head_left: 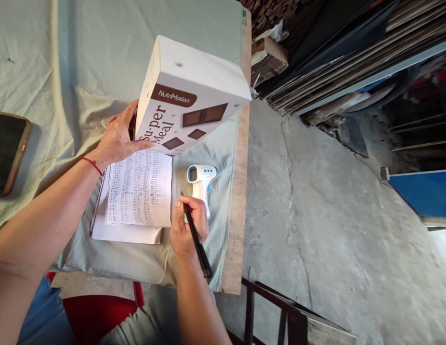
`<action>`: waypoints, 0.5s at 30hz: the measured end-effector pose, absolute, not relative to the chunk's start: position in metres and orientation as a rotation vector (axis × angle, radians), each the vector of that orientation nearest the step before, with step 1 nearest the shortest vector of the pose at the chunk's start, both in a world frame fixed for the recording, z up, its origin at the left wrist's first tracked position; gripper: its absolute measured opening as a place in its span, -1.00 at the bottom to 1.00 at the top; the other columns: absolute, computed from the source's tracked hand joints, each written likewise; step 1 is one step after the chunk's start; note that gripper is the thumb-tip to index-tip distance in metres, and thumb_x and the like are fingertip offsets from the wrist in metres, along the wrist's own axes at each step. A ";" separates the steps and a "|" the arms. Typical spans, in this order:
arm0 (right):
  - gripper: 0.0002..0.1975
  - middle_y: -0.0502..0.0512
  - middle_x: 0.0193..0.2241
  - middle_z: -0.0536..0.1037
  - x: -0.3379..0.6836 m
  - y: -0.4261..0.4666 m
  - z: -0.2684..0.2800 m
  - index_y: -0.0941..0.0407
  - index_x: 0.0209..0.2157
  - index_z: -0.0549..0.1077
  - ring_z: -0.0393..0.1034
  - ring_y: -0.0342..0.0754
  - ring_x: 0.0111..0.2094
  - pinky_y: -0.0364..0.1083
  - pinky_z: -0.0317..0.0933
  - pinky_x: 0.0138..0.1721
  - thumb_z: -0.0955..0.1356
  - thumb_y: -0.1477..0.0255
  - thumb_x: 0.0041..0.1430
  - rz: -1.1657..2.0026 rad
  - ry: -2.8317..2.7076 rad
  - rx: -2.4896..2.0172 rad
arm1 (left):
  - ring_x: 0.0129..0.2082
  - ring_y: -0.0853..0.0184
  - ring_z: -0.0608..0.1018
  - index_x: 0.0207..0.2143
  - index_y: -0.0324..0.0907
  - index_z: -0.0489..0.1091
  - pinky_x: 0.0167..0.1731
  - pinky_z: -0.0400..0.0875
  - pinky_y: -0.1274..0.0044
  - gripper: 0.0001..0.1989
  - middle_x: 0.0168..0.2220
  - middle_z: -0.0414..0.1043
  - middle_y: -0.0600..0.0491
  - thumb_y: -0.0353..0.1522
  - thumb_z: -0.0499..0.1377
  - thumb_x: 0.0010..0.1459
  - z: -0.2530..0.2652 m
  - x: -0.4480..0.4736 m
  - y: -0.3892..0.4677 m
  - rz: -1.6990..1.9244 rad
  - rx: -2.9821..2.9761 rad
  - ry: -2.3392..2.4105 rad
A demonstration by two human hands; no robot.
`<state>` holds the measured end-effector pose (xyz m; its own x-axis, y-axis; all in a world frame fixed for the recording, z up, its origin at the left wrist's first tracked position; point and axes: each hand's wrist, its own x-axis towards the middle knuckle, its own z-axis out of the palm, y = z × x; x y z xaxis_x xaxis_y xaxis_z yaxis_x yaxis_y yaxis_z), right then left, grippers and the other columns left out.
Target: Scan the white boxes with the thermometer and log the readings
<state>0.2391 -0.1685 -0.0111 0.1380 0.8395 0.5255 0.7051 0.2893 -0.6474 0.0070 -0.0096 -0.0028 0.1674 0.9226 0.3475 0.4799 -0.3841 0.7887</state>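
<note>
My left hand, with a red string on the wrist, grips the lower left edge of a white box printed "NutriMotion Su-per Meal". The box is tilted above the table and overlaps the top of a notebook whose page is filled with rows of handwriting. Between the fingers of my right hand is a black pen, its tip pointing up and away from the paper. Just past that hand lies a white and blue infrared thermometer, its handle partly hidden by my fingers.
A phone in a brown case lies at the far left on the cloth-covered table. The table's wooden edge borders a concrete floor. A red chair is below, and a dark metal frame stands at the lower right.
</note>
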 end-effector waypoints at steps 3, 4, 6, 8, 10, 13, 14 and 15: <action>-0.83 0.12 -0.25 0.56 0.239 -0.160 -0.013 0.07 -0.15 0.51 0.49 -0.01 -0.22 0.00 0.42 -0.19 0.28 0.45 0.33 0.072 -1.675 -1.522 | 0.10 -0.09 0.51 0.25 -0.02 0.22 0.22 0.23 -0.01 -0.14 0.06 0.51 -0.06 0.04 0.43 -0.01 -0.001 0.007 -0.011 1.150 1.936 1.323; -0.81 0.13 -0.25 0.57 0.237 -0.157 -0.015 0.08 -0.14 0.52 0.49 0.00 -0.24 0.00 0.42 -0.20 0.28 0.47 0.33 0.043 -1.703 -1.545 | 0.10 -0.09 0.51 0.25 -0.02 0.22 0.21 0.24 -0.01 -0.15 0.06 0.51 -0.06 0.06 0.42 0.00 0.000 0.007 -0.012 1.161 1.926 1.315; -0.78 0.13 -0.29 0.58 0.230 -0.152 -0.018 0.09 -0.16 0.55 0.47 0.00 -0.28 -0.01 0.39 -0.22 0.26 0.51 0.31 -0.014 -1.764 -1.579 | 0.11 -0.09 0.51 0.24 -0.03 0.23 0.20 0.26 -0.01 -0.17 0.05 0.51 -0.07 0.10 0.38 0.04 0.001 0.007 -0.012 1.187 1.899 1.294; -0.76 0.10 -0.38 0.57 0.223 -0.147 -0.018 0.10 -0.19 0.56 0.45 -0.02 -0.34 -0.02 0.36 -0.24 0.26 0.54 0.30 -0.065 -1.802 -1.596 | 0.09 -0.09 0.52 0.23 -0.04 0.25 0.19 0.28 -0.01 -0.21 0.05 0.51 -0.08 0.13 0.34 0.08 0.003 0.007 -0.013 1.207 1.875 1.281; -0.77 0.04 -0.46 0.53 0.220 -0.144 -0.017 0.10 -0.16 0.56 0.42 -0.04 -0.39 -0.03 0.34 -0.24 0.27 0.53 0.30 -0.064 -1.815 -1.572 | 0.07 -0.07 0.54 0.21 -0.05 0.27 0.18 0.31 -0.01 -0.23 0.05 0.52 -0.08 0.14 0.32 0.09 0.006 0.006 -0.014 1.221 1.865 1.284; -0.76 0.14 -0.30 0.56 0.228 -0.142 -0.014 0.11 -0.04 0.53 0.45 0.01 -0.27 0.04 0.37 -0.13 0.32 0.39 0.32 -0.093 -1.735 -1.566 | 0.02 -0.04 0.57 0.19 -0.05 0.30 0.14 0.37 -0.01 -0.24 0.00 0.55 -0.07 0.15 0.32 0.09 0.010 0.006 -0.015 1.237 1.847 1.294; -0.70 0.23 -0.17 0.56 0.234 -0.142 -0.014 0.12 0.00 0.51 0.46 0.08 -0.16 0.10 0.36 -0.07 0.34 0.33 0.30 -0.120 -1.683 -1.616 | 0.00 -0.03 0.58 0.18 -0.05 0.31 0.11 0.40 0.00 -0.25 -0.01 0.56 -0.07 0.15 0.31 0.08 0.012 0.006 -0.016 1.244 1.833 1.294; -0.62 0.32 -0.04 0.52 0.242 -0.141 -0.015 0.13 0.05 0.49 0.43 0.16 -0.06 0.17 0.33 -0.01 0.36 0.26 0.28 -0.134 -1.633 -1.695 | -0.02 -0.03 0.59 0.17 -0.05 0.31 0.08 0.43 0.02 -0.26 -0.01 0.57 -0.07 0.15 0.31 0.09 0.012 0.006 -0.016 1.252 1.814 1.290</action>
<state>0.2417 -0.1406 -0.0146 0.1749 0.8105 0.5590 0.8907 0.1117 -0.4407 0.0060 -0.0158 0.0123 0.0921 0.9293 0.3577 0.3858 -0.3644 0.8475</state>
